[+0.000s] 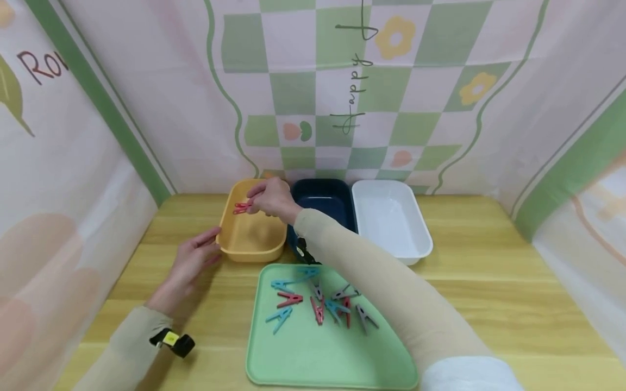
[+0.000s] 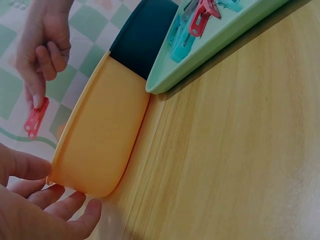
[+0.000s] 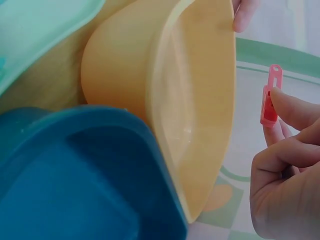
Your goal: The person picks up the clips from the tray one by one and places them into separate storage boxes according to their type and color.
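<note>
Over the yellow bin, my right hand pinches a red clothespin between thumb and fingertips. The right wrist view shows this clothespin held on end, beyond the bin's rim in that view. My left hand is at the left side of the yellow bin, its loosely extended fingers touching the outer wall and the thumb right at the rim. On the green tray lie several more clothespins: red, blue and grey.
A dark blue bin stands against the yellow one, with a white bin to its right. The tray lies in front of them on the wooden table. A patterned cloth hangs behind and at the sides.
</note>
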Demonstrator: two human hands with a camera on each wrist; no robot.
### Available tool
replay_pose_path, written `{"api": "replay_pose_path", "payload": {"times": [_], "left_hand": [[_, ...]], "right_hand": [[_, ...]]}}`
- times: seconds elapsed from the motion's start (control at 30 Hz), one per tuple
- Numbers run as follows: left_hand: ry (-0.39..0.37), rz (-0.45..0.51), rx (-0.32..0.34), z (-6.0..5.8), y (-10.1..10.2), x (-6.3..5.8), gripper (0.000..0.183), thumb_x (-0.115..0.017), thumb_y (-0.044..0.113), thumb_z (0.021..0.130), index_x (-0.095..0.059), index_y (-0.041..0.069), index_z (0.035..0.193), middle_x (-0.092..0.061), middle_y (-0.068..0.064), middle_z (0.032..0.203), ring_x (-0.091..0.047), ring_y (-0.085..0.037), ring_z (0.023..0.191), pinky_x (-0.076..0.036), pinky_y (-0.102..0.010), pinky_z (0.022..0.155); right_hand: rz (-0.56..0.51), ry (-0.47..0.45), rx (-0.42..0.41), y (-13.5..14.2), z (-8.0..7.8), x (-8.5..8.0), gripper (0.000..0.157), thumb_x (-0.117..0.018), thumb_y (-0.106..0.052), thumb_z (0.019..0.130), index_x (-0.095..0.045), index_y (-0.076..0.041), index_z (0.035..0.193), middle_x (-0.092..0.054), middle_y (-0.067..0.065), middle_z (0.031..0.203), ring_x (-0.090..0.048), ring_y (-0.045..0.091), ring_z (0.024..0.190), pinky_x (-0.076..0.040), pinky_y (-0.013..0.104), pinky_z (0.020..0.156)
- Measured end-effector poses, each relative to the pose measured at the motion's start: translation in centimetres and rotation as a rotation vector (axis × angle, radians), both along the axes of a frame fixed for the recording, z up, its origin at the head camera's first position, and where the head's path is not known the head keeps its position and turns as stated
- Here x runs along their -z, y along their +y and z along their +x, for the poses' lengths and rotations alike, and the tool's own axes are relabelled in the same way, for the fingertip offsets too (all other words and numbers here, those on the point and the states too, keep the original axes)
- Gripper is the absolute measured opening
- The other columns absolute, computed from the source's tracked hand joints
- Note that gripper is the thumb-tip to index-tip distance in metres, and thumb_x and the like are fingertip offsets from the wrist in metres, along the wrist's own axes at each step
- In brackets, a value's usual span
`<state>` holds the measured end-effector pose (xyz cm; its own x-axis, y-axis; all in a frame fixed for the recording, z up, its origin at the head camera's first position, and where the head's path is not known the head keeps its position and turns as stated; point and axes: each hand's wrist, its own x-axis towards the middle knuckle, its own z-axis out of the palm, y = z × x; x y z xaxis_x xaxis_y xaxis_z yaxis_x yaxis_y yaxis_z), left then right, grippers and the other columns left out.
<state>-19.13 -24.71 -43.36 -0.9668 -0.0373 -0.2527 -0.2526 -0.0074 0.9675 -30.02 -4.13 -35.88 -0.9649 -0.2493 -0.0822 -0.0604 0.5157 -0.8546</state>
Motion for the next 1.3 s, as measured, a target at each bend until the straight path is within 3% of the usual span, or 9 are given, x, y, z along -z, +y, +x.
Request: {"api": "replay_pose_path", "payload": {"times": [0.2,0.47,0.9,1.13,1.3], "left_hand": [[0.004,0.012,-0.001,-0.2,0.1,-0.1,0.059,-0.051,-0.003,0.106,-0.035,0.003,0.162,-0.030,-0.016,0.169,-0.039,-0.033,0.149,-0.041,-0.047,0.119],[0.010,0.015,-0.006,-0.3,0.0,-0.2,0.059,-0.052,-0.003,0.106,-0.036,0.001,0.162,-0.033,-0.017,0.167,-0.042,-0.032,0.147,-0.043,-0.046,0.118],[0.009,0.016,-0.002,-0.1,0.2,-0.3,0.059,-0.052,-0.004,0.105,-0.036,0.002,0.161,-0.033,-0.018,0.167,-0.043,-0.036,0.146,-0.043,-0.047,0.117],[0.016,0.013,0.002,-0.1,0.1,-0.4,0.059,-0.052,-0.004,0.105,-0.035,0.001,0.161,-0.033,-0.018,0.167,-0.042,-0.036,0.146,-0.043,-0.047,0.118],[0.022,0.018,0.004,0.0,0.0,-0.3,0.059,-0.051,-0.005,0.105,-0.035,-0.001,0.161,-0.032,-0.019,0.167,-0.041,-0.036,0.148,-0.042,-0.046,0.118]], "right_hand": [[0.030,-0.042,0.026,-0.3,-0.7,0.6,0.032,-0.092,-0.007,0.080,-0.082,-0.008,0.110,-0.074,-0.004,0.086,-0.056,0.016,0.064,-0.044,0.025,0.048],[0.027,-0.062,0.004,-0.6,-1.4,1.4,0.030,-0.090,0.000,0.078,-0.082,-0.005,0.106,-0.071,-0.002,0.076,-0.046,0.012,0.049,-0.036,0.023,0.041],[0.082,-0.114,0.037,-1.2,-2.0,2.9,0.031,-0.091,-0.003,0.078,-0.082,-0.007,0.107,-0.075,0.000,0.082,-0.052,0.018,0.060,-0.041,0.026,0.046],[0.134,-0.084,0.066,-1.0,-1.3,3.0,0.025,-0.091,-0.007,0.079,-0.081,-0.009,0.101,-0.071,0.003,0.090,-0.063,0.022,0.077,-0.056,0.029,0.061],[0.155,-0.098,0.091,-1.2,-0.9,3.1,0.021,-0.089,-0.004,0.079,-0.080,-0.009,0.097,-0.072,0.003,0.091,-0.064,0.022,0.081,-0.057,0.029,0.066]]}}
